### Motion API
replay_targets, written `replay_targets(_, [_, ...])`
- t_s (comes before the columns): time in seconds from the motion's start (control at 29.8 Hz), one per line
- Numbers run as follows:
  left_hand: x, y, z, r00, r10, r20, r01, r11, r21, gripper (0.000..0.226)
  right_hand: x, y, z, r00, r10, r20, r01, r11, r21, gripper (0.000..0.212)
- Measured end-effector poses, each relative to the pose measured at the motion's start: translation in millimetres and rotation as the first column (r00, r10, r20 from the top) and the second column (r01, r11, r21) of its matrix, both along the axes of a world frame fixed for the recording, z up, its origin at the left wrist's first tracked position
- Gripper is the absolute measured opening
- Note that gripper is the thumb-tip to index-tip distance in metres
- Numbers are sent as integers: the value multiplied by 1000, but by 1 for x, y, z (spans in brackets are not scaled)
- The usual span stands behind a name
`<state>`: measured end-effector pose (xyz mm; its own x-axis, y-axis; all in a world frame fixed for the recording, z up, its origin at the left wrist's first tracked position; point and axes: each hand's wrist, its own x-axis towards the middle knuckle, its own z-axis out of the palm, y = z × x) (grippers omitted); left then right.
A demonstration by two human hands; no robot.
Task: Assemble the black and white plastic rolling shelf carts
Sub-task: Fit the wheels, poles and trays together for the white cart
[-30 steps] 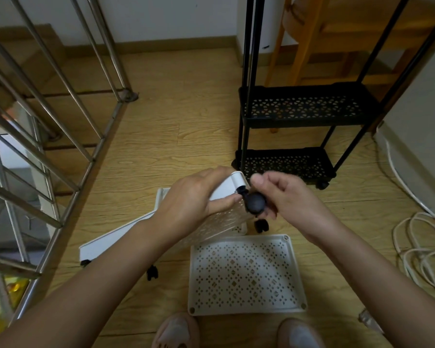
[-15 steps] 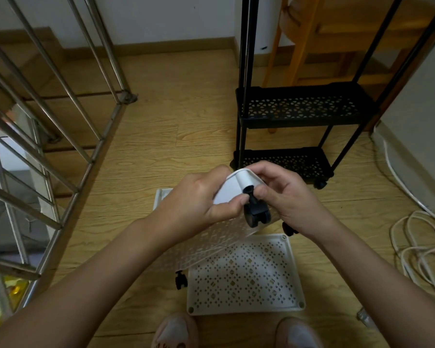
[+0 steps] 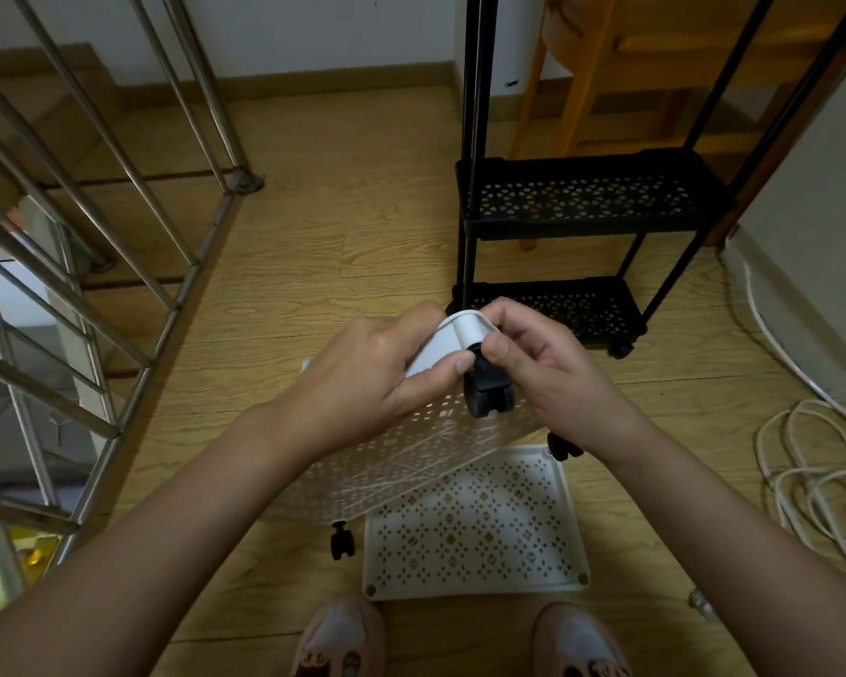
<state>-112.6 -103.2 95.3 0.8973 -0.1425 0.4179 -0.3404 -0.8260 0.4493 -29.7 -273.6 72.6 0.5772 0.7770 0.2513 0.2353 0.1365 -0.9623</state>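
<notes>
Caster (image 3: 489, 390) just went in!
Centre frame, our left hand (image 3: 362, 378) grips the tray (image 3: 411, 456) corner, right hand (image 3: 558, 378) pinching the now-seated caster.

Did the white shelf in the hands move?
Yes. The held white shelf swung its left end in, away from the railing and toward the flat shelf on the floor.

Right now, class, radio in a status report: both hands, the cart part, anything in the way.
Left hand grips corner of white perforated plastic shelf tray. Right hand pinches black twin-wheel caster at that corner. Second white tray flat on floor below, not blocking.
</notes>
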Motion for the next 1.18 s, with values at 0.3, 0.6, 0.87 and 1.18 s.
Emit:
replay_targets(0.3, [3,19,-36,928,-4,-371,-44,992,-121,39,22,-12,-71,959,-217,-182,159,944,-291,28])
replay_targets(0.6, [-4,45,-69,893,69,-445,-96,995,-37,49,38,-78,-224,899,-438,-20,126,302,-945,37])
replay_targets(0.87, [-12,57,-84,838,125,-531,-96,992,83,49,13,-102,-267,971,-222,88,107,76,-991,40])
replay_targets(1.18, [-22,63,-113,821,115,-560,-60,991,117,46,61,-139,-267,846,-360,392,387,-91,-918,29])
